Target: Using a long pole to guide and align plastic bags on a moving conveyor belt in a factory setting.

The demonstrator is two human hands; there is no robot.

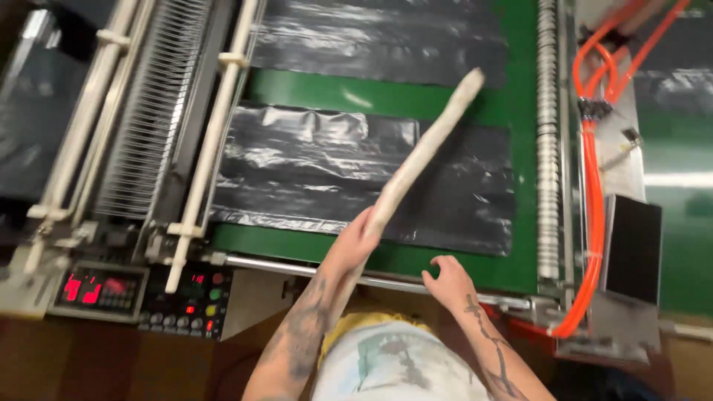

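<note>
Item: pale stick (pixel 423 152), long and slim, off-white, slightly blurred. It is held at its lower end and slants up and to the right, its far tip above the green belt (pixel 386 96). Most of its length crosses over the nearer black plastic sheet (pixel 312 171); whether it touches the sheet cannot be told.

Left hand (pixel 355 245): fingers wrapped and pressed together around the stick's lower end; tattooed forearm running down toward the bottom edge.

Right hand (pixel 448 281): holding nothing, fingers loosely curled and a little apart (thumb toward the left hand), hovering by the metal rail (pixel 267 263) at the near edge of the belt, just beside the sheet's lower right corner.

Black plastic sheets: two, glossy and wrinkled. The nearer one lies flat on the belt in front of the hands; the farther one (pixel 379 37) lies beyond it, a strip of bare green between them.

Left of the belt: white rods (pixel 215 126) and a bank of fine wire ribs (pixel 148 111), set at a slant.

Control panels: one with a red digit display (pixel 93 289), one with small coloured buttons (pixel 189 301), both at lower left.

Right of the belt: a ribbed roller (pixel 547 134) running along the edge, orange hoses (pixel 594 186) looping down, a dark flat panel (pixel 633 249).
</note>
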